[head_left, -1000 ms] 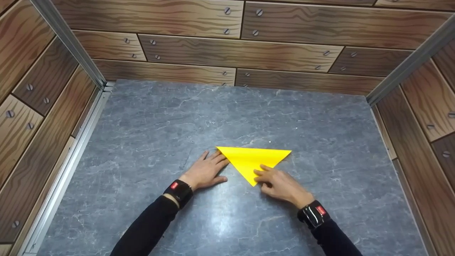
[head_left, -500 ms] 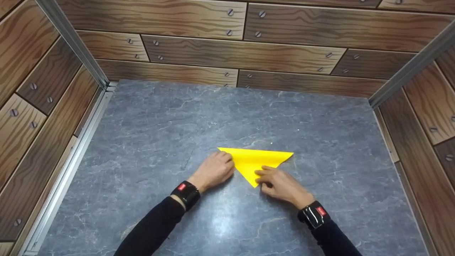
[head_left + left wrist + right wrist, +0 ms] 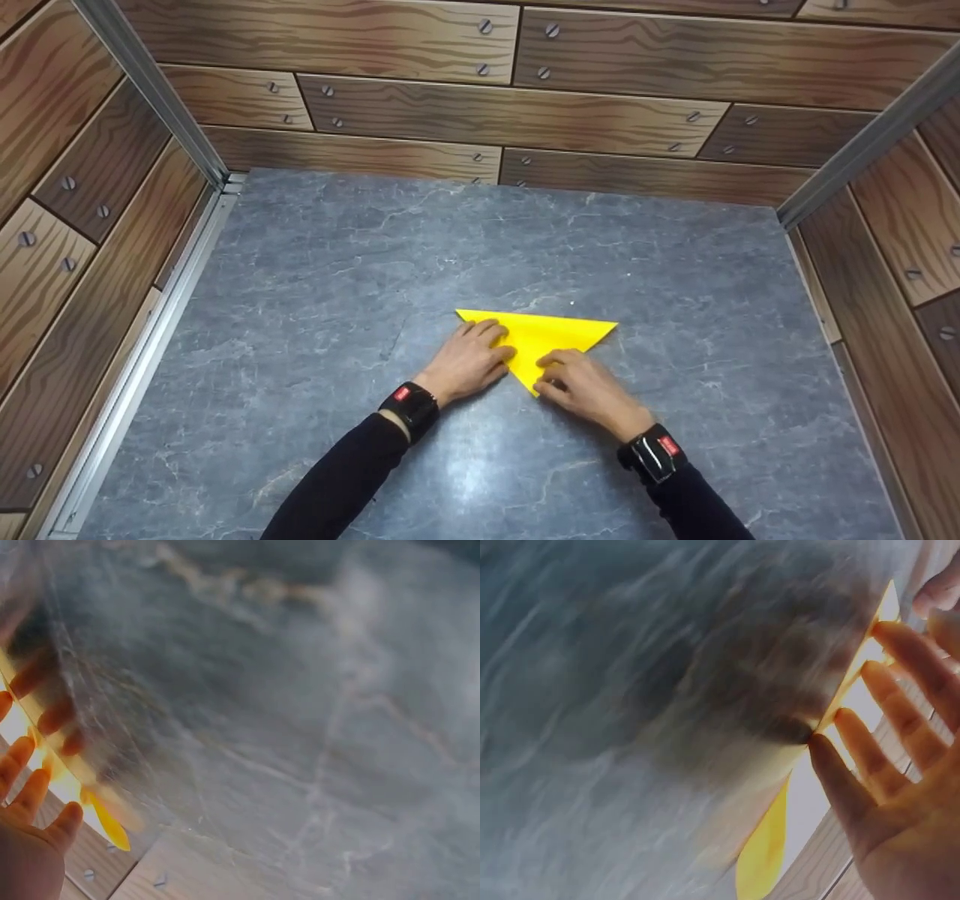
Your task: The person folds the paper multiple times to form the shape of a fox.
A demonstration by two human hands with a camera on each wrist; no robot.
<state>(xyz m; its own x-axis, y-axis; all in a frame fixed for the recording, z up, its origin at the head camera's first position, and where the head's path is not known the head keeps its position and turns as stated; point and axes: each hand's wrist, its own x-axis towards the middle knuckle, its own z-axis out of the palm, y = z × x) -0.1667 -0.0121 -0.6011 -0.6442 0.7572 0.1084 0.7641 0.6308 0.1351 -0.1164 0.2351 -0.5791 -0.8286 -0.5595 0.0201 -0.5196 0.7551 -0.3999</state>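
Note:
A yellow sheet of paper (image 3: pixel 551 328), folded into a triangle, lies on the grey marbled table with its long side away from me and a corner toward me. My left hand (image 3: pixel 466 361) rests its bent fingertips on the sheet's left part, the thumb near the left slanting edge. At the lower right edge, close to the near corner, my right hand (image 3: pixel 592 394) touches the paper with fingertips and thumb. In the right wrist view its fingers (image 3: pixel 889 705) are spread and the paper's end (image 3: pixel 765 847) curves up. The left wrist view shows the left fingertips (image 3: pixel 34 787) against the paper.
The table (image 3: pixel 337 247) stretches around the paper on all sides. Wood-patterned panels (image 3: pixel 420 105) wall it in at the back, left and right. Metal profiles (image 3: pixel 150 90) run up the corners, and a metal rail (image 3: pixel 150 375) follows the left edge.
My left hand has gone from lying flat at the paper's left edge to fingertips on top of it, moving right. My right hand has barely shifted; the paper stays in place.

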